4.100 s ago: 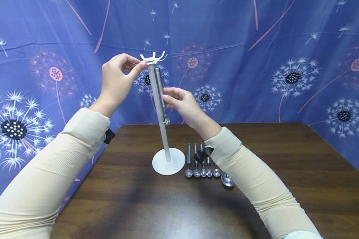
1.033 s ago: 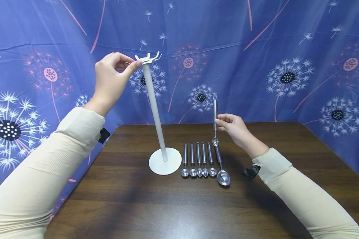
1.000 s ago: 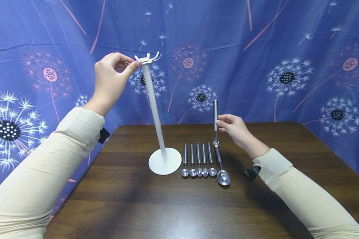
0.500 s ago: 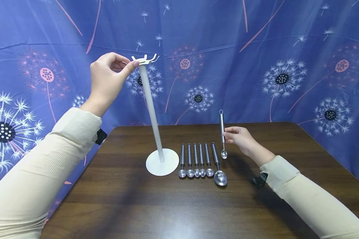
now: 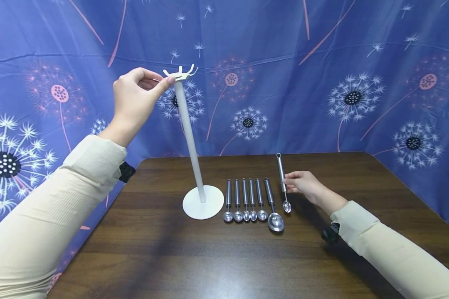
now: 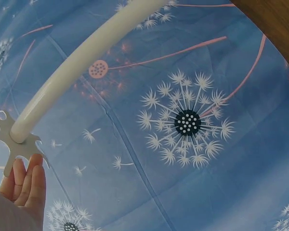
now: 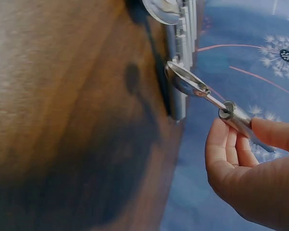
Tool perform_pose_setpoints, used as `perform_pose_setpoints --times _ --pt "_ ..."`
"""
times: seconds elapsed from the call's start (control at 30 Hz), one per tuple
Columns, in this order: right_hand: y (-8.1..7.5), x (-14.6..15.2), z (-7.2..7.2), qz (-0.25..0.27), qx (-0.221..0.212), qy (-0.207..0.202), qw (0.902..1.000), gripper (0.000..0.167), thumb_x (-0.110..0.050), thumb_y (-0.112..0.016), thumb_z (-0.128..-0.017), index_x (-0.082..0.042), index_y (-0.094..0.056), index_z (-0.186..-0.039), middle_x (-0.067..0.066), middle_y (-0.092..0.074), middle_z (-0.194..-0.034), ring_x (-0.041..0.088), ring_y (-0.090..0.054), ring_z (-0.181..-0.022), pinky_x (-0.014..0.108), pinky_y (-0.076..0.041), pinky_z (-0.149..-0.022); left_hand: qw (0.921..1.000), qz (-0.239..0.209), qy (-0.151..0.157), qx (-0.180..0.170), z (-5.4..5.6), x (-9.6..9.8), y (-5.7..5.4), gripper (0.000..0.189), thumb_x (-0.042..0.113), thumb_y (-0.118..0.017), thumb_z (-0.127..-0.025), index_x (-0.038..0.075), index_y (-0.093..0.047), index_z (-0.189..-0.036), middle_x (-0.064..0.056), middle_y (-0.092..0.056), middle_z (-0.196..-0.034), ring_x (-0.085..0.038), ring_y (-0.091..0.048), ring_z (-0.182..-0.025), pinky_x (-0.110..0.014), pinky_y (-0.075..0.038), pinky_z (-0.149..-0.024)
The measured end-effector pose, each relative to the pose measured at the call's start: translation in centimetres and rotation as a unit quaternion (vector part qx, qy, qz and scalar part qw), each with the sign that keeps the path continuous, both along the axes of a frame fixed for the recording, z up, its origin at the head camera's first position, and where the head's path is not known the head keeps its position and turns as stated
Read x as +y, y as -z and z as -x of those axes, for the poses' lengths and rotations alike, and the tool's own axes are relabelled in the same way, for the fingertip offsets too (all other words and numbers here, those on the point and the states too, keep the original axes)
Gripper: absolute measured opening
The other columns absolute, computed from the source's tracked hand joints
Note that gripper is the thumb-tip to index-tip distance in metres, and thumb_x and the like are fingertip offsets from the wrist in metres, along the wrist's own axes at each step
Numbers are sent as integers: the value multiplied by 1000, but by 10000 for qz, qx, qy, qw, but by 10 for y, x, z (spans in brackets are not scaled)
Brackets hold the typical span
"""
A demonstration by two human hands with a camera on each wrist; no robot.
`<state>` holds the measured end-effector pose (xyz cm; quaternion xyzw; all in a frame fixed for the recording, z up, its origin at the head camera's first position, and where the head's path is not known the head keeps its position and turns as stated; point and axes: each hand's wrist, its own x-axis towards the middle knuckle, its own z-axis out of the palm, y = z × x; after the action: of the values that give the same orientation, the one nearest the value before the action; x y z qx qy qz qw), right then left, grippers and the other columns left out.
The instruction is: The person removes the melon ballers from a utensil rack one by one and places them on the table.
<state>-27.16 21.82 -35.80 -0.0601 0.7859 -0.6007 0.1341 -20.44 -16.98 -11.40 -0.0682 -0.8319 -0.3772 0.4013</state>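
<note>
My left hand (image 5: 134, 99) pinches the hooked top of a white utensil stand (image 5: 188, 128) between thumb and fingers. In the left wrist view the fingers lie at a flat prong of its hook ring (image 6: 12, 142). A steel melon baller (image 5: 281, 168) with a small oval bowl and a loop at the handle's end is pinched in my right hand (image 5: 308, 187). It leans slightly, bowl down, to the right of the row of utensils. The right wrist view shows its bowl (image 7: 185, 79) and a separate shadow on the wood, so it is held above the table.
Several steel scoops (image 5: 245, 195) lie side by side, handles away from me, right of the stand's round base (image 5: 192, 207). A larger scoop (image 5: 275, 222) ends that row. The brown wooden table (image 5: 209, 257) meets a blue dandelion-print cloth (image 5: 284, 83) behind.
My right hand has carried the melon baller from beside the stand's top over to the right and down, past the large scoop. The left hand keeps its pinch on the stand.
</note>
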Motion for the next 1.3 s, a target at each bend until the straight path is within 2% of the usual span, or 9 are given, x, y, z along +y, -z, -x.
perform_pose_setpoints --times 0.33,0.53,0.7,0.9,1.1,1.3 --pt "15 1 -2 -117 -287 -13 9995 39 -4 -54 -96 20 -44 -125 0 -63 -84 7 -61 -71 23 -60 -73 9994 -198 43 -287 -1 -1 -2 46 49 -78 -77 10 -74 -101 22 -59 -71 8 -59 -68 -14 -45 -63" --pt "24 4 -2 -44 -704 -21 9975 33 -2 -54 -95 18 -46 -120 -1 -63 -77 8 -63 -68 24 -60 -72 9989 -352 82 -302 -1 0 -2 44 47 -80 -76 10 -73 -100 22 -59 -70 7 -59 -68 -13 -45 -63" --pt "31 5 -3 -195 -880 -51 9959 28 -2 -55 -94 17 -51 -114 0 -64 -78 10 -64 -68 26 -61 -70 9988 -414 55 -263 -1 2 -2 43 46 -81 -75 10 -72 -98 22 -58 -70 7 -59 -68 -13 -45 -63" --pt "33 2 -3 -230 -1067 -10 9940 23 0 -56 -93 15 -49 -108 2 -63 -75 10 -64 -66 26 -61 -68 9989 -410 20 -205 -1 2 0 42 45 -80 -75 10 -72 -98 22 -58 -70 7 -59 -68 -13 -45 -63" --pt "35 -1 4 -381 -1178 133 9922 24 2 -59 -90 16 -50 -107 5 -61 -71 10 -63 -63 26 -61 -67 9993 -274 -92 -228 -2 3 0 45 48 -79 -76 10 -72 -100 22 -57 -71 8 -58 -68 -13 -44 -63" --pt "34 -4 11 -634 -1164 280 9908 16 2 -62 -88 10 -53 -98 4 -59 -68 10 -62 -59 26 -62 -66 9994 -278 -111 -180 -2 3 0 45 47 -79 -76 10 -72 -99 23 -57 -70 8 -57 -67 -13 -43 -62"
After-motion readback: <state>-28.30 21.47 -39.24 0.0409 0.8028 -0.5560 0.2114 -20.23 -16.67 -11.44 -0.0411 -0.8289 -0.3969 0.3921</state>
